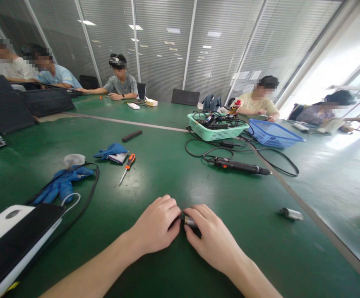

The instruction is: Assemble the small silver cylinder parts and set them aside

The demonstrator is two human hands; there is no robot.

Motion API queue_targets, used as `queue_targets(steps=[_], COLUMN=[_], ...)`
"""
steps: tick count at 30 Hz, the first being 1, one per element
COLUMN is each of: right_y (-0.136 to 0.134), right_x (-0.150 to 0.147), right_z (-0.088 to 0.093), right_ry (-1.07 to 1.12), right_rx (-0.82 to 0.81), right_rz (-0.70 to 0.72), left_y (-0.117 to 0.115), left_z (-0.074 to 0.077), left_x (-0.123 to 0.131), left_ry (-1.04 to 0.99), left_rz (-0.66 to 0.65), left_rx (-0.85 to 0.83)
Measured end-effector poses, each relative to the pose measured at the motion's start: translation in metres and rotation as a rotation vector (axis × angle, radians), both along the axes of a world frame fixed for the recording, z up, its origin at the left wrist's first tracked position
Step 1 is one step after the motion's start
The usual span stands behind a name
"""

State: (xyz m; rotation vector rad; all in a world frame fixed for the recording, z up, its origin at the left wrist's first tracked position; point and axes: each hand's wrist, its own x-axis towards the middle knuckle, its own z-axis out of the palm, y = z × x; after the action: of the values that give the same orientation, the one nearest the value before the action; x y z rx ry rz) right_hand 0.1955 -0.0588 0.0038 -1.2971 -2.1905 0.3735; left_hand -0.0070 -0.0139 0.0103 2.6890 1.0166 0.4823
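Observation:
Both my hands rest on the green table [174, 174] near its front edge, fingers curled toward each other. My left hand [157, 225] and my right hand [209, 238] together grip a small cylindrical metal part [190, 221] with a brass-coloured band; most of it is hidden under my fingers. A similar small silver cylinder [291, 213] lies alone on the table to the right, well apart from my hands.
An orange-handled screwdriver [127, 167], blue gloves [62, 184] and a black-and-white device with cable [15, 240] lie at left. A black electric screwdriver [240, 166] with cord, a green basket [216, 126] and a blue basket [273, 133] stand farther back. Several people sit around the far side.

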Motion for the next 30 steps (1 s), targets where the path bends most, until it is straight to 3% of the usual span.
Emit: queue_targets(steps=[30], right_y=[-0.001], right_x=[0.005], right_z=[0.01], right_ry=[-0.151], right_rx=[0.008], right_rz=[0.121], left_y=[0.001], left_z=[-0.001], left_x=[0.0], left_ry=[0.009], left_rz=[-0.04], left_rx=[-0.001])
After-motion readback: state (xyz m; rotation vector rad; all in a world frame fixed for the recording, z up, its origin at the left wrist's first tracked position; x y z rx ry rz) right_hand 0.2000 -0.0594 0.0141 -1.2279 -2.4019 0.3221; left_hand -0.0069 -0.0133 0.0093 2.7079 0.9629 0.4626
